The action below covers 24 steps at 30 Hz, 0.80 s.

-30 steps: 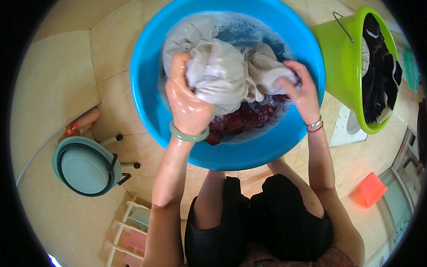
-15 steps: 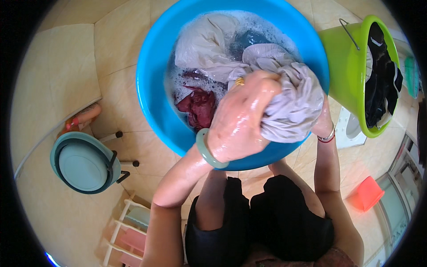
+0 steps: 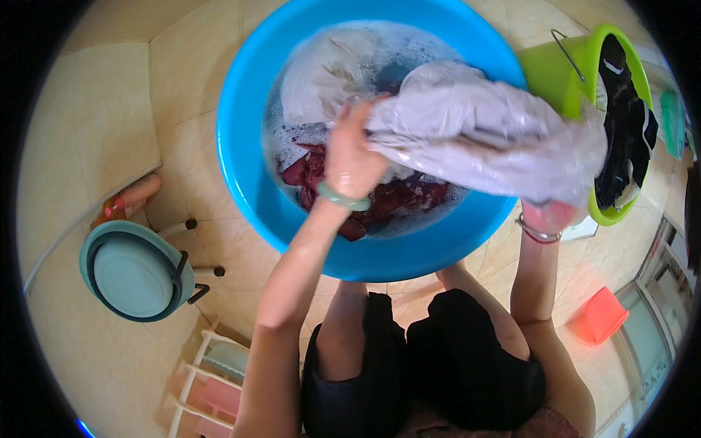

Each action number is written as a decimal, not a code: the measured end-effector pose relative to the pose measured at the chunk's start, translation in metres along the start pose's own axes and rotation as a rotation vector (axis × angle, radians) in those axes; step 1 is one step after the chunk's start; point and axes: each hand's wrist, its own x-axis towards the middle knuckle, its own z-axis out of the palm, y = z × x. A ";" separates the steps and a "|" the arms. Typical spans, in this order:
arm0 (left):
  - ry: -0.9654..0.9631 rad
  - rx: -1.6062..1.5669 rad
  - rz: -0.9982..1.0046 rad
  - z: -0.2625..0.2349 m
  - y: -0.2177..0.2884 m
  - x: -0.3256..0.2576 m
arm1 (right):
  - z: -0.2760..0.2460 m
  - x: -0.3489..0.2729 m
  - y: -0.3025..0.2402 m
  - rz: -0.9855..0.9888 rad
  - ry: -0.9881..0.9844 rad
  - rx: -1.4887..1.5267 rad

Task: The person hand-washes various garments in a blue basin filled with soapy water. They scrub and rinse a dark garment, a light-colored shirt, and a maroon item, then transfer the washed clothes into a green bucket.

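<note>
A wet pale-lavender garment [image 3: 475, 135] is stretched across the right half of a big blue basin [image 3: 244, 182]. At its left end my left hand [image 3: 356, 150], with a green bangle on the wrist, has its fingers closed on the fabric, somewhat blurred. My right hand [image 3: 551, 214] grips the other end from below, out past the basin's right rim; the cloth hides most of its fingers. In the soapy water lie a whitish cloth [image 3: 310, 84] at the far left and a dark red cloth [image 3: 398, 204] nearer to me.
A lime-green bucket [image 3: 555, 80] of black and white clothes stands tilted at the right, close to the cloth. A coral container [image 3: 600, 315] is on the floor at lower right. Leftward are a stool with a folded grey-green basin [image 3: 128, 274] and a shelf rack [image 3: 190, 376].
The bunched garment has been spread out lengthwise. My right hand has moved slightly right with one end, and my left hand has shifted left, uncovering more of the dark red cloth.
</note>
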 end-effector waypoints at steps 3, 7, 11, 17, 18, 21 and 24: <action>0.233 -0.261 -0.021 -0.041 0.030 0.008 | 0.031 0.018 0.012 -0.084 0.378 -0.471; 0.370 -0.586 0.002 -0.054 0.063 0.013 | 0.068 0.034 0.027 0.035 -0.072 -1.606; 0.276 -0.670 0.065 -0.035 0.097 -0.002 | 0.083 0.029 0.043 -0.197 -0.162 -1.745; -0.181 -1.064 -0.057 0.020 0.154 -0.041 | 0.100 0.004 0.031 -0.241 -0.277 -1.591; -0.202 -1.073 -0.048 0.023 0.156 -0.048 | 0.098 -0.002 0.032 -0.222 -0.304 -1.507; -0.288 -1.122 -0.027 0.020 0.161 -0.048 | 0.090 -0.012 0.031 -0.148 -0.178 -1.236; -0.415 -1.266 -0.107 0.010 0.166 -0.046 | 0.081 -0.001 0.039 -0.060 0.146 -0.797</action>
